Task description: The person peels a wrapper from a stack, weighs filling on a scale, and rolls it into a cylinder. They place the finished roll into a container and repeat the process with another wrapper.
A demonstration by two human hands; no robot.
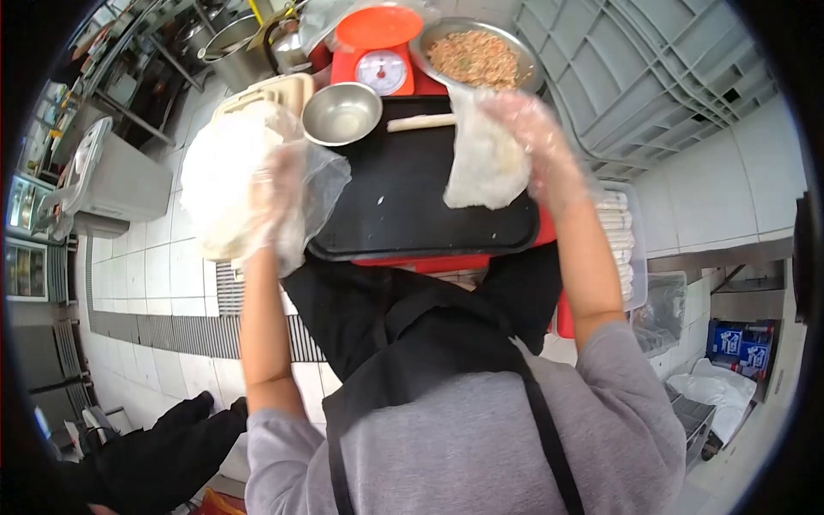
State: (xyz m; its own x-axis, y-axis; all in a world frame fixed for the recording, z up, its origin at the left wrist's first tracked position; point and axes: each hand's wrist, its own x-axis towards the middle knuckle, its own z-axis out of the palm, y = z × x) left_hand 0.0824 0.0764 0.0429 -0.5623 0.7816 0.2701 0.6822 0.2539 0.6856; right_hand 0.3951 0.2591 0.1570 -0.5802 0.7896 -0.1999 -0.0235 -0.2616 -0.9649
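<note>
My right hand (pixel 532 142), in a clear plastic glove, grips a thin white wrapper sheet (pixel 486 167) that hangs over the right side of the black tray (pixel 403 202). Behind the sheet, a pale rolled-up spring roll (pixel 416 124) lies across the back of the tray. My left hand (pixel 276 193), also gloved, is at the right edge of a stack of white wrapper sheets (pixel 221 184). Its fingers are blurred under the glove, and clear plastic film (pixel 326 184) hangs beside it. Left of the roll stands a metal bowl (pixel 342 116), its inside bare.
An orange-red kitchen scale (pixel 378 56) stands behind the tray, beside a large metal bowl of minced filling (pixel 476 58). Rolls lie in a clear plastic box (pixel 620 245) at the right. Grey crates (pixel 652 77) rise there too. A person in dark trousers (pixel 163 455) is at lower left.
</note>
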